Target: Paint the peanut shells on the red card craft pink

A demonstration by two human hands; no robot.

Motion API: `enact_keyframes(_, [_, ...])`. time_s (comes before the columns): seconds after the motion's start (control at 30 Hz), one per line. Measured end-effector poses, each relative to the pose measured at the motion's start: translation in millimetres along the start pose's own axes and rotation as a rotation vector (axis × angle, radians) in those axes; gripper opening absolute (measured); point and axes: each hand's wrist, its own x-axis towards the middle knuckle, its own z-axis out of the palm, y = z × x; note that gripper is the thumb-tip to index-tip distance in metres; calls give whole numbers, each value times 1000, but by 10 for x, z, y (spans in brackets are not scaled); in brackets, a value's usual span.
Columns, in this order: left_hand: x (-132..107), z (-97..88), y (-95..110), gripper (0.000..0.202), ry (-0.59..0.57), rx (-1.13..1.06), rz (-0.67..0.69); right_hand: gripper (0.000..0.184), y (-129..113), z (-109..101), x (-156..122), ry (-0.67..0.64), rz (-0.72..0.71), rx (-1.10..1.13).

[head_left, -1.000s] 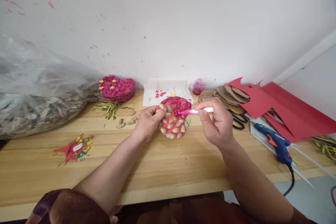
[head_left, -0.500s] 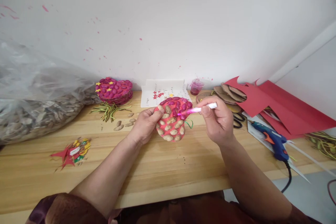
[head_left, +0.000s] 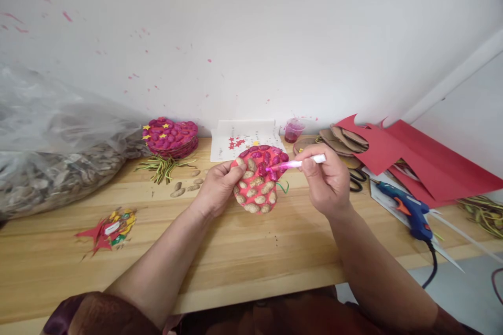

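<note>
My left hand (head_left: 220, 186) grips the left edge of a red disc covered with peanuts (head_left: 257, 180), thumb on top, holding it tilted above the table. Peanuts along its upper part are painted wet magenta; those lower down are bare tan. A green string loop (head_left: 283, 187) sticks out at its right. Between the fingers of my right hand (head_left: 328, 180) is a slim white paintbrush (head_left: 310, 161) with a pink-stained end. Its tip touches or nearly touches a magenta peanut near the disc's middle.
Along the wall stand a stack of magenta peanut discs (head_left: 173, 138), white paper with small stars (head_left: 223, 141) and a cup of magenta paint (head_left: 294, 130). A bag of peanuts (head_left: 58, 178) lies left; a blue glue gun (head_left: 406, 209), scissors (head_left: 357, 180) and red paper (head_left: 440, 162) lie right.
The brush tip has shifted very slightly on the magenta peanuts. Both hands keep their hold, and the disc stays almost in place.
</note>
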Motion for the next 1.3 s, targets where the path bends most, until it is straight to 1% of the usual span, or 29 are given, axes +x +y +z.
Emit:
enact_keyframes(0.23, [-15,-5,-12,47,-30,54,16,16,-2,-4,5,17,3,-9])
enact_keyframes(0.47, [3,-5,-8,49,-15,28,16,15,-20,-7,0,-4,-9,-4])
enact_keyframes(0.6, [7,-11,-5,48,-23,38,17,16,-14,-2,-5,27,-6,5])
enact_keyframes(0.77, [-4,3,-5,49,-4,24,11,18,-23,-1,1,13,13,-20])
enact_keyframes(0.93, [-8,18,10,51,-9,45,6,18,-7,2,3,52,0,-7])
enact_keyframes(1.03, [-10,24,21,53,-2,60,15,19,-6,3,1,44,17,-19])
enact_keyframes(1.17, [-2,17,-3,52,4,50,16,17,-19,5,1,18,16,-26])
enact_keyframes(1.3, [5,1,-31,50,-4,78,44,16,-16,9,-1,34,3,-11])
